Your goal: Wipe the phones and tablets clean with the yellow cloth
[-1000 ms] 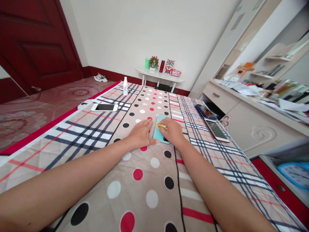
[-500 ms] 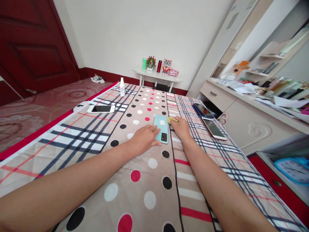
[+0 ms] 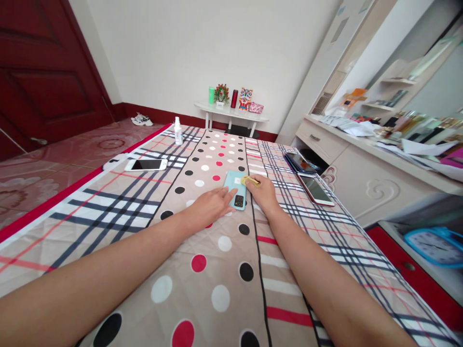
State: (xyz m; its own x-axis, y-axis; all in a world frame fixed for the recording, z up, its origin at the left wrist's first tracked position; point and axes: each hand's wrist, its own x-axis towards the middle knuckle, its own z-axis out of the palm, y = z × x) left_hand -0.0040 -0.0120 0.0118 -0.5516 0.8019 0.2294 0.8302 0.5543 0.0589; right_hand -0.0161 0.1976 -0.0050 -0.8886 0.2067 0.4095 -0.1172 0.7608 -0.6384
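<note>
A light-blue smartphone (image 3: 230, 180) lies on the bed, its back with the black camera block facing up. My left hand (image 3: 210, 208) holds the phone at its left and lower edges, fingers reaching over onto the back and thumb near the bottom corner. In my right hand (image 3: 263, 193) is a folded yellow cloth (image 3: 249, 180), pinched between thumb and fingers. The cloth touches the phone's upper right part, beside a small white label.
A white phone (image 3: 146, 165) and a white spray bottle (image 3: 178, 131) are at the left. Toward the right edge lie a red-edged phone (image 3: 316, 189) and a dark phone (image 3: 301, 163). A blue clock (image 3: 434, 246) stands beside the bed (image 3: 221, 270).
My right hand has brought the cloth left, from the phone's right edge onto its back. My left hand keeps its hold. The whole view has shifted slightly.
</note>
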